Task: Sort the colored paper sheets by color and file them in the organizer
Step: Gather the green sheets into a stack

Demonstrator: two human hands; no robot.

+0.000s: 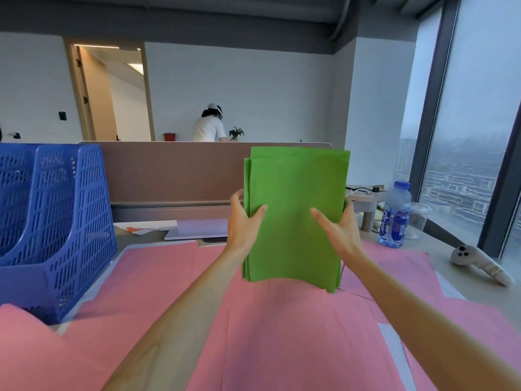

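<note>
Both hands clamp one upright stack of thin green paper sheets (296,193) by its side edges at mid-height. The left hand (244,224) is at 9 o'clock and the right hand (338,230) at 3 o'clock, with thumbs on the near face and fingers behind. The stack stands over loose pink paper sheets (282,334) spread at 6 o'clock; whether its lower edge touches them is unclear. Light, floppy and slick between layers, it probably needs firm pressure on the edges to stay squared. The blue perforated plastic organizer (70,207) waits at 9 o'clock.
</note>
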